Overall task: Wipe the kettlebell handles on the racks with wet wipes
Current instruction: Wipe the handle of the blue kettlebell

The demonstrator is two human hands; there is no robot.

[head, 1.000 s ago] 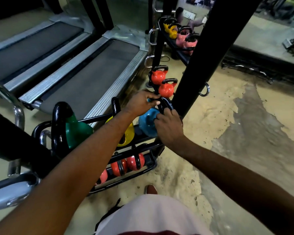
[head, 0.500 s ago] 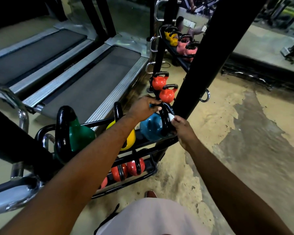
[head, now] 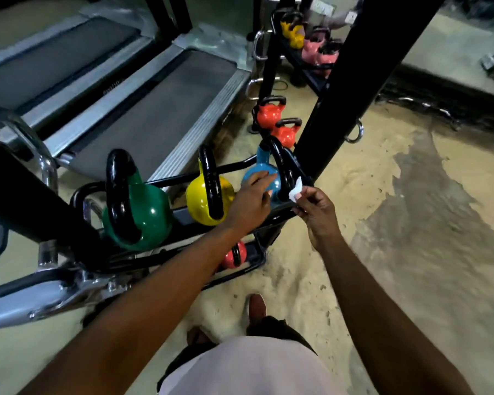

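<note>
Three kettlebells stand on the black rack (head: 166, 182): green (head: 147, 215), yellow (head: 200, 199) and blue (head: 258, 173), each with a black handle. My right hand (head: 317, 212) pinches a small white wet wipe (head: 295, 191) just right of the blue kettlebell's handle (head: 281, 166), close to its base. My left hand (head: 251, 199) rests with fingers spread on the blue kettlebell's body, holding nothing. On the rack's lower shelf a red kettlebell (head: 234, 258) shows, partly hidden by my left arm.
Two orange kettlebells (head: 274, 121) sit beyond the rack beside a thick black post (head: 342, 81). A second rack with yellow and pink kettlebells (head: 305, 38) stands farther back. Treadmills (head: 154, 109) lie to the left. Bare worn floor (head: 411, 209) spreads to the right.
My right hand has slid down off the blue kettlebell's handle and now pinches the wipe beside it. My left hand left the handle top and dropped onto the blue body.
</note>
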